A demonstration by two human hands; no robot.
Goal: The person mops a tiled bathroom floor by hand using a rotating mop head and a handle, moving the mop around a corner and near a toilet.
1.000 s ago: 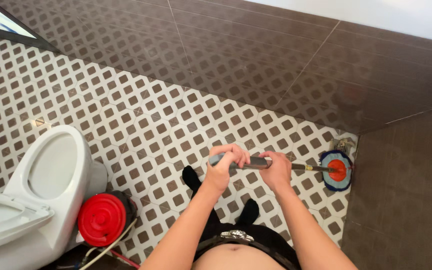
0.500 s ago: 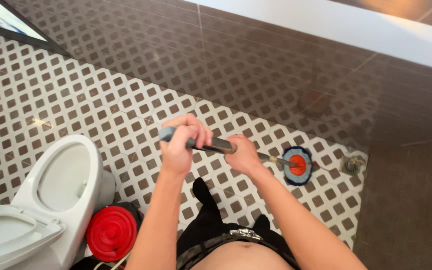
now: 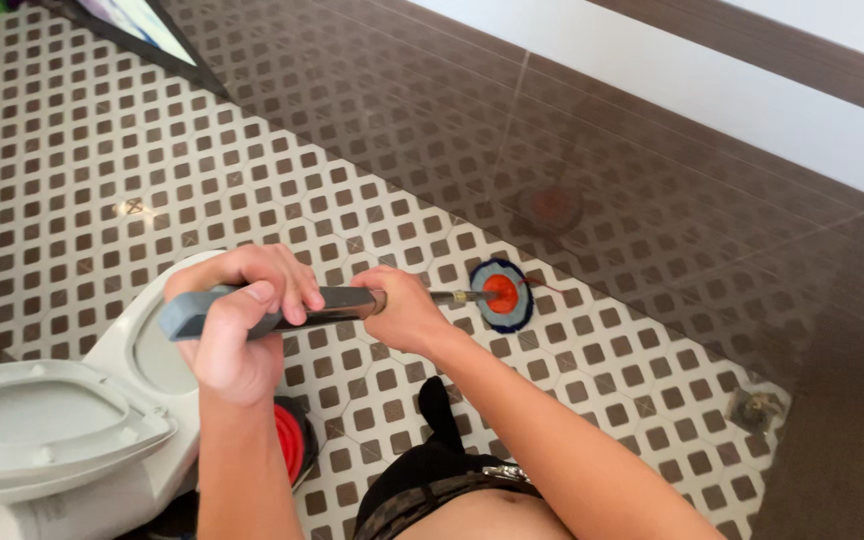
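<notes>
Both hands hold one long-handled floor brush. My left hand (image 3: 242, 325) wraps the grey top end of its handle (image 3: 337, 301), above the toilet rim. My right hand (image 3: 402, 305) grips the same handle further down, toward the thin shaft. At the bottom of the shaft the round brush head (image 3: 502, 293), orange in the middle with a blue ring, rests on the patterned floor tiles (image 3: 102, 160) close to the dark wall tiles.
A white toilet (image 3: 72, 440) with its lid raised stands at lower left. A red round container (image 3: 290, 440) sits beside its base. A floor drain (image 3: 757, 408) lies in the right corner. Glossy brown wall tiles (image 3: 572, 130) rise behind the floor.
The view has swung right and down. The brush head has shifted left along the wall edge, away from the corner drain, and my hands moved left with the handle.
</notes>
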